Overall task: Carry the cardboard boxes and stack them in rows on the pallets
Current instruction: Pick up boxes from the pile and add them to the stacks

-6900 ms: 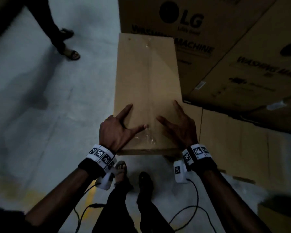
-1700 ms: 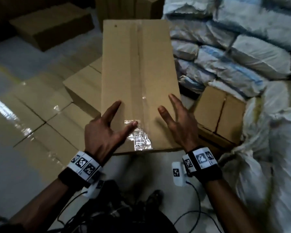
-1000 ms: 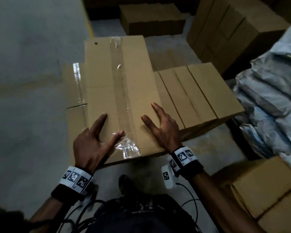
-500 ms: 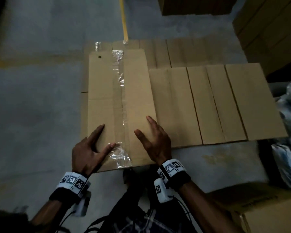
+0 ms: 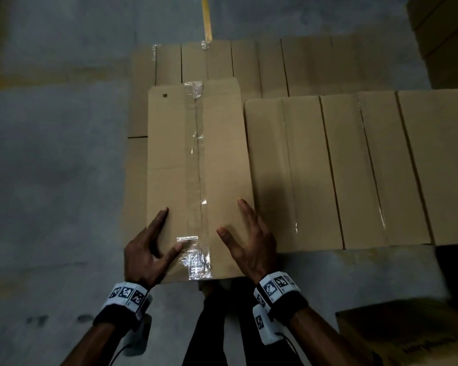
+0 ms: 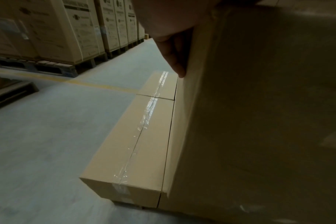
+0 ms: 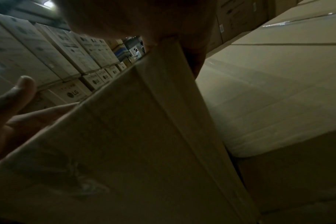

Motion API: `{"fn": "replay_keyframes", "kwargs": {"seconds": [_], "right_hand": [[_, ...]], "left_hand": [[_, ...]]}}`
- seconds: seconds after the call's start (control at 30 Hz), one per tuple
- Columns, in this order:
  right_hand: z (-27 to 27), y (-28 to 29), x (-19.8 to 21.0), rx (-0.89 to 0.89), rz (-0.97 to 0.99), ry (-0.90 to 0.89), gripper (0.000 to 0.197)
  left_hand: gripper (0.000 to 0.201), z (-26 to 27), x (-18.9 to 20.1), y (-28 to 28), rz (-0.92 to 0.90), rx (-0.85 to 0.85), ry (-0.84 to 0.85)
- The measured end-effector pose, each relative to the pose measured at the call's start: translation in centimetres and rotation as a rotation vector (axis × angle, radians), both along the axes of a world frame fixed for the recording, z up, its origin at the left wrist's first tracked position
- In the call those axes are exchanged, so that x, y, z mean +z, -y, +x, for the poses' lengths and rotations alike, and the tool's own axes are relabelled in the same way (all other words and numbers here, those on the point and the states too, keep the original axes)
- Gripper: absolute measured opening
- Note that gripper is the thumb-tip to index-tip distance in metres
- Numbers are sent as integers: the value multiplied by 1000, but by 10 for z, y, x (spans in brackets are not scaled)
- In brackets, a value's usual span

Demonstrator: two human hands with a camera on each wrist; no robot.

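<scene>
The long brown taped cardboard box (image 5: 196, 165) is held at its near end by both hands, left hand (image 5: 146, 253) and right hand (image 5: 250, 245), thumbs on top, fingers on its sides, above stacked brown boxes (image 5: 354, 167) on the grey concrete floor (image 5: 50, 180).

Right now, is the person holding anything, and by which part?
Yes: a long taped cardboard box, held at its near end. The left hand grips the near left corner, the right hand the near right corner, thumbs on top.
</scene>
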State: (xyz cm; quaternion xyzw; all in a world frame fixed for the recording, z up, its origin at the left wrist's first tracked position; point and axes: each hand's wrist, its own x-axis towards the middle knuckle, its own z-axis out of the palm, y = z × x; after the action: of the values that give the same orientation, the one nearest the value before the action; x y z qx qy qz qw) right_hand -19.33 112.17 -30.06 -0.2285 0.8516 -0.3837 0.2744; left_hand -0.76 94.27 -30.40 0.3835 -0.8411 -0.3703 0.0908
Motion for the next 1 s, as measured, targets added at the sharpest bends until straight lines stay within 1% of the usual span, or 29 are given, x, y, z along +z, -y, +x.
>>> {"fn": "replay_keyframes", "kwargs": {"seconds": [0.23,0.47,0.6,0.7,0.83,0.93,1.0], "right_hand": [[-2,3,-48,-20,15,-43,95],[-3,2,-75,-19,20,-82,91],[-7,0,-91,-28,119,-140,90],[-6,0,-101,-10,168,-194,89],[5,-2,-109,30,233,-232,92],[7,-10,-120,83,258,-315,84],[4,-15,-130,138,291,-355,81]], "left_hand": [[88,-6,-45,11,7,-41,-31],[91,-7,-72,10,12,-48,-46],[91,-14,-84,4,19,-37,-52],[90,-16,-96,5,6,-24,-23],[90,-18,-115,9,35,-12,11],[95,-21,-125,7,64,10,106],[98,-19,-129,2,117,-4,171]]}}
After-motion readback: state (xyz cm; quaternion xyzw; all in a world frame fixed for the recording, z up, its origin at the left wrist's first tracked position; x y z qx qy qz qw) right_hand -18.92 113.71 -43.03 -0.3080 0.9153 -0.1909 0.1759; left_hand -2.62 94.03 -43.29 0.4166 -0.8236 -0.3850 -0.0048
